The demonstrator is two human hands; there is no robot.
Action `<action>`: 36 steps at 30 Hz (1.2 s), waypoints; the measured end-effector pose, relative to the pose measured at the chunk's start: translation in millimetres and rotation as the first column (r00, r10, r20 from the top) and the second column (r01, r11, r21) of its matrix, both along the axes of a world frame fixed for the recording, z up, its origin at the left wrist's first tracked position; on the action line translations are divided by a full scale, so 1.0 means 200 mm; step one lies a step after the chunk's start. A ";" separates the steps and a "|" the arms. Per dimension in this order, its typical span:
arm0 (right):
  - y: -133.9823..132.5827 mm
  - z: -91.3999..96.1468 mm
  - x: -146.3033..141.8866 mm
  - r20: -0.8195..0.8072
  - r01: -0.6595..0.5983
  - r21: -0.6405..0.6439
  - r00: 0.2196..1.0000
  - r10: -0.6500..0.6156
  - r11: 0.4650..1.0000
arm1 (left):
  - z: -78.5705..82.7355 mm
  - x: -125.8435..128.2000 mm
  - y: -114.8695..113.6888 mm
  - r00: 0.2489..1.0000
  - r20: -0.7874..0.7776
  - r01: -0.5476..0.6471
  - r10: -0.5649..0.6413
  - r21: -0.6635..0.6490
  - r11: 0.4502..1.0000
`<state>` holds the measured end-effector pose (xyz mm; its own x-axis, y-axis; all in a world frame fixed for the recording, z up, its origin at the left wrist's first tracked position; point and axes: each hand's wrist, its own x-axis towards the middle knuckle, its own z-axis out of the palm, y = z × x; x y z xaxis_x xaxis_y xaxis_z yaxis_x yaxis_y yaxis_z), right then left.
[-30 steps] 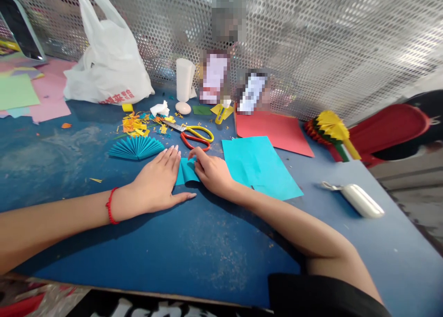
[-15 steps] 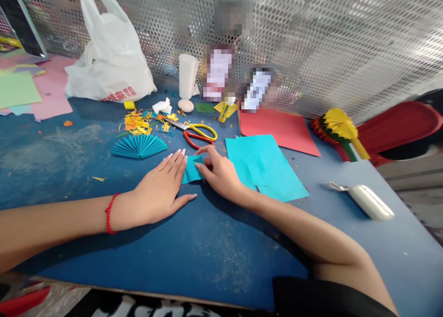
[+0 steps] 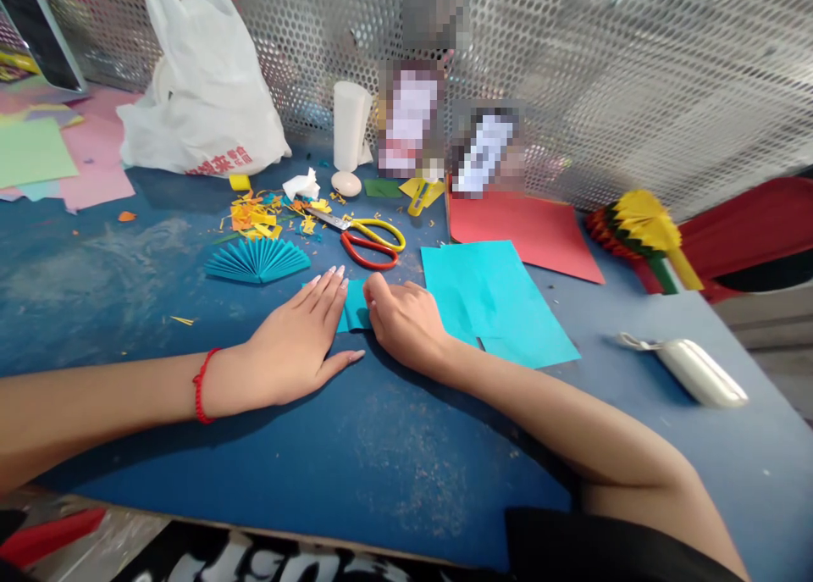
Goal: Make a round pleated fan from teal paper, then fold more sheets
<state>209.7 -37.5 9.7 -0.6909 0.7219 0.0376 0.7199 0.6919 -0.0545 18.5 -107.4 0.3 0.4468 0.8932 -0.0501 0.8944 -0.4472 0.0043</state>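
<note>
Your right hand (image 3: 406,324) has moved in, fingers pressed together on the folded turquoise paper (image 3: 353,309); your left hand (image 3: 292,336) lies flat at its nine o'clock, thumb spread.

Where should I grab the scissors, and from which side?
Best to take the scissors by the yellow and red finger loops, coming from the near side with your right hand. The loops lie flat and face that hand, while the blades point away toward the paper scraps.
</note>
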 end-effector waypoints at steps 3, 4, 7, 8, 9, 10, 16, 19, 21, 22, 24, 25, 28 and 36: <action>-0.01 0.01 0.00 0.060 -0.001 0.015 0.998 0.000 1.000 | 0.00 0.00 0.00 1.000 -0.009 -0.003 0.003 0.000 1.000; -0.01 0.01 0.00 0.071 0.000 0.017 0.997 -0.001 1.000 | 0.01 0.00 0.00 1.000 -0.013 -0.002 0.002 0.000 1.000; -0.01 0.02 0.00 0.088 0.006 0.016 0.996 -0.007 1.000 | 0.01 0.01 0.00 1.000 -0.012 0.006 -0.006 0.000 1.000; -0.01 0.02 0.00 0.091 0.009 0.016 0.996 -0.010 1.000 | 0.01 0.01 0.00 1.000 -0.008 0.008 -0.008 0.000 1.000; -0.01 0.02 0.00 0.095 0.010 0.015 0.995 -0.012 1.000 | 0.01 0.01 0.00 1.000 -0.003 0.009 -0.009 0.000 1.000; -0.01 0.02 0.00 0.098 0.010 0.017 0.995 -0.012 1.000 | 0.00 0.01 0.00 1.000 0.001 0.009 -0.009 -0.001 1.000; -0.01 0.01 0.01 0.109 -0.004 0.054 0.994 -0.001 0.999 | 0.00 0.00 0.00 1.000 0.022 0.013 -0.013 0.011 1.000; -0.01 0.01 0.01 0.109 -0.004 0.065 0.994 -0.003 0.998 | 0.00 0.00 0.00 0.999 0.042 0.014 -0.015 0.013 1.000; -0.01 0.01 0.01 0.114 0.000 0.064 0.994 -0.007 0.998 | -0.01 0.00 0.00 0.999 0.052 0.014 -0.015 0.011 1.000; -0.01 0.01 0.01 0.115 -0.001 0.063 0.993 -0.007 0.998 | -0.01 0.00 0.00 0.998 0.054 0.013 -0.014 0.009 1.000; -0.01 0.01 0.01 0.119 -0.002 0.062 0.993 -0.005 0.998 | -0.01 0.00 0.00 0.999 0.051 0.012 -0.012 0.002 1.000; -0.01 0.02 0.01 0.122 -0.004 0.061 0.992 -0.003 0.998 | 0.00 0.00 0.00 0.999 0.047 0.012 -0.012 -0.003 1.000; -0.01 0.02 0.01 0.135 -0.003 0.059 0.991 -0.005 0.998 | 0.00 0.00 0.00 0.999 0.034 0.005 -0.005 -0.016 1.000; -0.02 0.03 0.01 0.137 -0.019 0.054 0.991 0.011 0.998 | 0.02 0.01 0.00 1.000 -0.008 -0.014 0.013 -0.036 0.999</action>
<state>212.3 -40.7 14.7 -0.7029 0.7110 -0.0182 0.7077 0.7017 0.0817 19.7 -108.3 4.3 0.4343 0.8967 -0.0860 0.9004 -0.4348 0.0139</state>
